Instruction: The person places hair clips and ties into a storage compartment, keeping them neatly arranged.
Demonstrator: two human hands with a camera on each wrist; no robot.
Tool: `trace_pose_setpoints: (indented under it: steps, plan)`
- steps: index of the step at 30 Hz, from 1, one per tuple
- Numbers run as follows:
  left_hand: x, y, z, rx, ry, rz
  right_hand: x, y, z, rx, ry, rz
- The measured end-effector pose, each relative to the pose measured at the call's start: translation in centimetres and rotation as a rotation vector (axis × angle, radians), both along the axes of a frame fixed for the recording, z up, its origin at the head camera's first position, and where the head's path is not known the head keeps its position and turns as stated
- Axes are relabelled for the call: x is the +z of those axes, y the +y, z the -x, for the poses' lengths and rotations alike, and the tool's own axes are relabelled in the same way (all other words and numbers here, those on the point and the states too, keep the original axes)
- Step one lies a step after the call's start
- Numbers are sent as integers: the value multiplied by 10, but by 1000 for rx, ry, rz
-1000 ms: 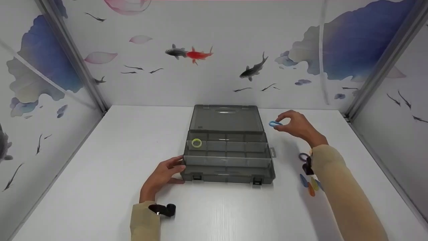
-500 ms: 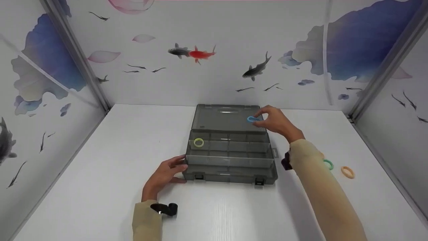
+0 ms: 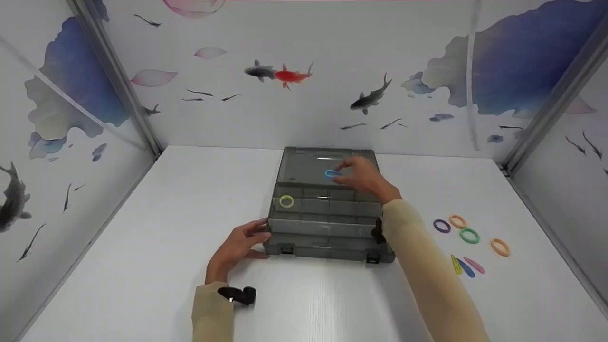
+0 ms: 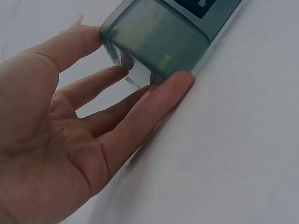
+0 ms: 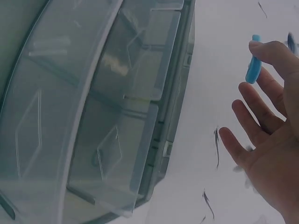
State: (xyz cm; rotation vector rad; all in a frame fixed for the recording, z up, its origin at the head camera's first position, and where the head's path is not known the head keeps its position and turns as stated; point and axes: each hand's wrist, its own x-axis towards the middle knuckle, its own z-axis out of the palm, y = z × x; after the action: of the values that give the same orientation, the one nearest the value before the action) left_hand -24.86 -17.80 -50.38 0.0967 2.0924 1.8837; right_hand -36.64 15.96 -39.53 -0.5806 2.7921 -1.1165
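Observation:
A grey see-through storage box (image 3: 327,241) with dividers lies on the white table, its lid (image 3: 304,166) folded back. My left hand (image 3: 237,244) holds the box at its near left corner; the left wrist view has thumb and fingers around that corner. Between thumb and index finger, my right hand (image 3: 363,175) pinches a light blue hair tie (image 5: 253,70). In the head view that hand overlaps the lid, while its other fingers spread loosely in the right wrist view. A yellow hair tie (image 3: 280,202) sits in the back left compartment.
Right of the box lie a purple hair tie (image 3: 441,232), a green hair tie (image 3: 470,242) and two orange hair ties. Nearer the front are yellow, blue and pink snap hair clips (image 3: 467,268). Printed white walls (image 3: 313,118) enclose the table.
My right hand has carried the blue hair tie leftward from beside the box to over the lid. Hair ties and clips its arm covered now show. My left hand stays at the corner.

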Motion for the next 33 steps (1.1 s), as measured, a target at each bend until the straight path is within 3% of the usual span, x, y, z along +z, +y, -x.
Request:
trace_pose_setpoints:
  steps: [17,33]
  plan:
    - [-2,0,1,3,6,13,-19,-51,2,53,-20,26]
    - [0,-2,1,3,12,9,-36,-80,4,2,-141,-36]
